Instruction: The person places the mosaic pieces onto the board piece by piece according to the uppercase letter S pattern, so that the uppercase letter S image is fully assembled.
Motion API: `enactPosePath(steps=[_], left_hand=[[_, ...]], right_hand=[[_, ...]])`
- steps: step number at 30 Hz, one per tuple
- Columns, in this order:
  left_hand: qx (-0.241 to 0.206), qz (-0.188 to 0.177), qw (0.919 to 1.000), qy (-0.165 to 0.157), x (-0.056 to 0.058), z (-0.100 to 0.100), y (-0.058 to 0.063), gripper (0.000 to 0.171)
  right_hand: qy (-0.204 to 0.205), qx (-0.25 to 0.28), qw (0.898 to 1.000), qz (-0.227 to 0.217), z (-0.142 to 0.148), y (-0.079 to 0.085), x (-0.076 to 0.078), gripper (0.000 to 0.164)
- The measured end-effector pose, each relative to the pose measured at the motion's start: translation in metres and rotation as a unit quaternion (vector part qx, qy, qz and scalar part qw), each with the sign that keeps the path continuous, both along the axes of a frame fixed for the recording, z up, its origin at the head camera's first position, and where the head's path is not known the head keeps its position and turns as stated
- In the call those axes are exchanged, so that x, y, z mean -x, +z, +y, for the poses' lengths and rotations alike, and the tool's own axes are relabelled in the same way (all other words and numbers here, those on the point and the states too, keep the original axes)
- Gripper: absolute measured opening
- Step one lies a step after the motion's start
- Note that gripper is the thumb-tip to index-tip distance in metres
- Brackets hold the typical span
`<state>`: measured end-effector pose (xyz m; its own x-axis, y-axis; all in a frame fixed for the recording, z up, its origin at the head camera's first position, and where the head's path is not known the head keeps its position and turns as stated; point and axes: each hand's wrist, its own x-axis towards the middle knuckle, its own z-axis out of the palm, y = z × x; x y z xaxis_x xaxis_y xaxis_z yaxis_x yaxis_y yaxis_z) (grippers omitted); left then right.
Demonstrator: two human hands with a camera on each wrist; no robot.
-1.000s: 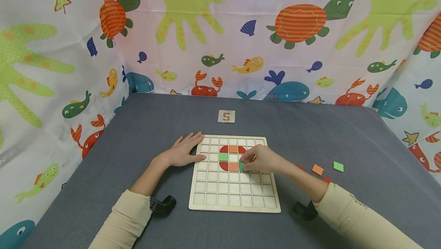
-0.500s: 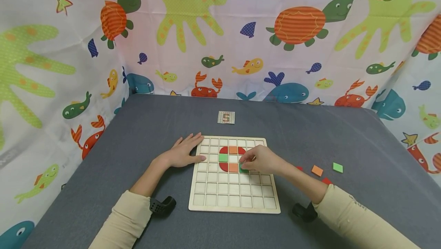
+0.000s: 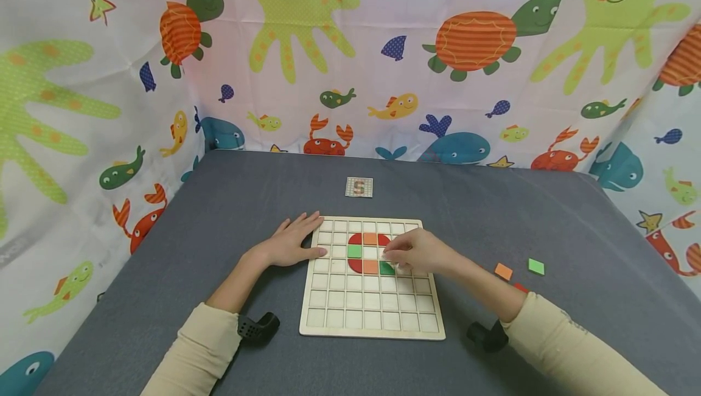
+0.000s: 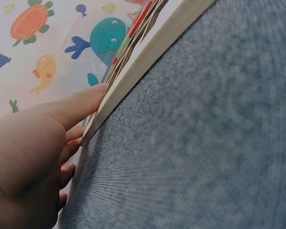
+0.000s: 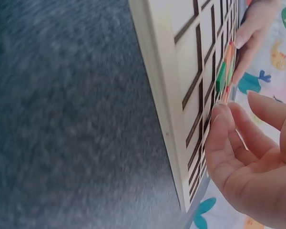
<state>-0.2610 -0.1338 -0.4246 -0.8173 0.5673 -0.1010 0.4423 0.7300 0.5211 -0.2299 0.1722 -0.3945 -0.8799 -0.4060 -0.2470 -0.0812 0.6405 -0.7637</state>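
A white curtain point(image 3: 350, 25) printed with turtles, whales, crabs, fish and stars surrounds a table point(image 3: 246, 189) covered in dark grey cloth. Near the middle of the table lies a flat, square board point(image 3: 372, 332) of pale wood, divided by thin raised ridges into rows of small square cells.

Colored tiles sit in the upper part of the board. In the top row of these, an orange tile point(image 3: 370, 238) lies between two red tiles point(image 3: 356, 238) with rounded outer corners. Below the left red one is a light green tile point(image 3: 354, 251), and under that a third red tile point(image 3: 355, 266), also rounded. Beside it lies a second orange tile point(image 3: 370, 267), then a dark green tile point(image 3: 386, 268), partly covered by fingers.

The left hand point(image 3: 292, 243) rests on the board's left edge, fingers extended and thumb on the rim. The right hand point(image 3: 420, 252) is over the board, fingers loosely bent and thumb apart from them; the fingertips are right by the dark green tile, but whether they touch it I cannot tell.

To the right, a loose orange tile point(image 3: 503, 272), a light green one and a partly hidden red one lie on the cloth. Beyond the board is a small card point(image 3: 358, 187) showing a colored figure on a grid.
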Motion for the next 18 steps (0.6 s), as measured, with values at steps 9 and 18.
enactPosePath(steps=[9,18], left_hand=[[-0.001,-0.002,1.0000,-0.001,0.001,-0.001,-0.002,0.079],[-0.001,-0.002,1.0000,0.000,0.001,0.000,-0.001,0.079]], right_hand=[[-0.041,0.074,0.994,-0.073,0.027,0.008,0.005,0.046],[-0.092,0.094,0.987,-0.097,0.057,0.016,0.005,0.064]])
